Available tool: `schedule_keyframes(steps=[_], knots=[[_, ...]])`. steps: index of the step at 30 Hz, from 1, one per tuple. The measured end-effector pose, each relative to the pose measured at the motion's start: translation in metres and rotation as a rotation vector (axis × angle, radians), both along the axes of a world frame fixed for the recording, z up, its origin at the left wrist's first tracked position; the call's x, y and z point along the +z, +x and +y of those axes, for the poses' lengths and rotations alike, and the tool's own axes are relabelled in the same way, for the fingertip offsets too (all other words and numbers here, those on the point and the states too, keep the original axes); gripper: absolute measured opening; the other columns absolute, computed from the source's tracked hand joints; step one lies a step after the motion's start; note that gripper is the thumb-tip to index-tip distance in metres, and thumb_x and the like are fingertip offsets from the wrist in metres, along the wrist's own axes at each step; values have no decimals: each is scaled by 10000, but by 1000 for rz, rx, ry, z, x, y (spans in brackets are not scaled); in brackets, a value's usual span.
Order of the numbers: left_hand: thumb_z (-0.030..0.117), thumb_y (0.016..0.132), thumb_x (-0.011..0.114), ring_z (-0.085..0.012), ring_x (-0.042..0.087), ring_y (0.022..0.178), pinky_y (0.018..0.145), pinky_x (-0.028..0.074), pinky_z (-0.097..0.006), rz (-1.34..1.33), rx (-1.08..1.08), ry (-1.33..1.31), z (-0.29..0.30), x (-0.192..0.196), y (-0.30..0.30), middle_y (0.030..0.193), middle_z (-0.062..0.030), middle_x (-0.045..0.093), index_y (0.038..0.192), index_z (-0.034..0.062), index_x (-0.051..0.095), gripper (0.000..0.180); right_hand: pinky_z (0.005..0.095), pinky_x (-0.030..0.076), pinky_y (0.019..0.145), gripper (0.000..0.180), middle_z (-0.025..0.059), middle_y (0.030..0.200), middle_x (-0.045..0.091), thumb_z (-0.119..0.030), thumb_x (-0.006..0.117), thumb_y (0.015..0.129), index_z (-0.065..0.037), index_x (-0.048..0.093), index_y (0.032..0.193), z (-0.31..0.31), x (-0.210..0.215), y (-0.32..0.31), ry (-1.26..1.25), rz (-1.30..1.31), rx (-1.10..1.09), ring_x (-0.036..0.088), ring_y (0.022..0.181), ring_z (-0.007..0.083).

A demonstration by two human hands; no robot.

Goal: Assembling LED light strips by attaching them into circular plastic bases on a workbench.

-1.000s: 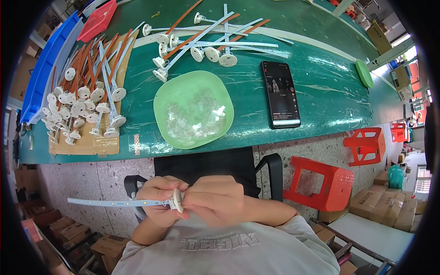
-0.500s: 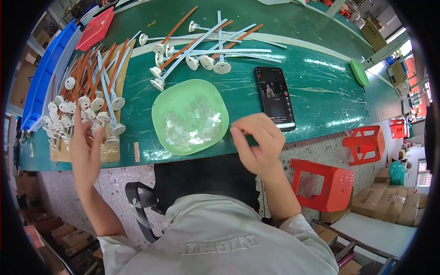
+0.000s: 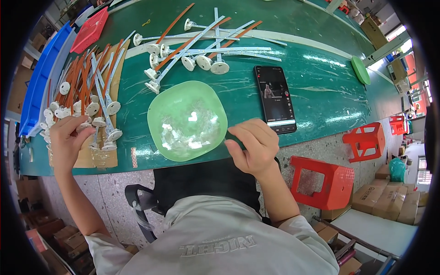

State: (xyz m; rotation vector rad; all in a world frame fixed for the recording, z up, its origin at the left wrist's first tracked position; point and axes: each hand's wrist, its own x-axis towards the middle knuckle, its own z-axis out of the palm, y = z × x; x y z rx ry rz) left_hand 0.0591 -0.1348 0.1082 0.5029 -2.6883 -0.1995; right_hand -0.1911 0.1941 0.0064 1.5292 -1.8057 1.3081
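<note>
My left hand [image 3: 68, 140] is over the near edge of the pile of strips, its fingers curled and thumb and forefinger bent toward each other by the white round ends [image 3: 92, 109]. What it grips, if anything, is hidden among them. Each strip is slim, orange or pale blue-white, with a white disc at one end. My right hand [image 3: 255, 147] hovers beside the right rim of a light green bowl [image 3: 160, 103]. Its fingers are loosely bent, with a gap between thumb and forefinger and nothing visible there. Small clear shiny pieces [image 3: 192, 133] lie in the bowl.
A separate group of strips [image 3: 215, 50] lies crossed beyond the bowl. A phone [image 3: 276, 98] with a lit screen lies right of it. Cardboard [image 3: 107, 160] is under the left pile, beside a blue tray [image 3: 41, 87] and a red basket [image 3: 90, 30]. Red stools [image 3: 337, 183] stand on the floor.
My left hand has moved left and curled its raised forefinger. My right thumb and forefinger, close together before, are now farther apart. The camera view has shifted slightly.
</note>
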Motion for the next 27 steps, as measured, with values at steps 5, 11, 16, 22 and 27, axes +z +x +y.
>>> schedule_keyframes(steps=[5,11,16,22,27], knots=[[111,693,843,-202,562,583,539,425,-314,-31,-22,-4,-7,-4,-5,689,-103,622,892,-42,692,293,327,482,541,251,83,762,645,-174,809,708,-12,659,826,-2,-3,1,16,40,-25,608,624,253],[160,681,849,-242,600,626,572,459,-329,-154,-9,-50,-9,8,-9,717,-116,616,898,-36,695,331,321,472,529,259,72,743,639,-201,808,714,-20,652,814,-2,-3,2,26,50,-28,600,609,238],[196,677,853,-280,645,788,690,502,-382,-187,36,-228,11,20,-19,885,-141,652,1020,-2,696,427,314,459,513,272,64,714,627,-216,807,719,-24,646,825,0,0,3,69,59,-50,594,592,229],[185,703,831,-317,648,930,778,511,-411,124,-202,-518,63,41,-68,997,-120,673,1148,50,666,494,329,439,507,276,106,685,614,-145,808,690,5,653,861,0,-1,3,109,44,-54,579,578,256],[227,797,742,-326,661,904,780,534,-418,15,-362,-300,53,12,-161,997,-100,679,993,58,668,269,332,413,483,265,80,644,571,-182,802,714,-19,639,844,-1,1,5,113,96,-84,548,546,241]])
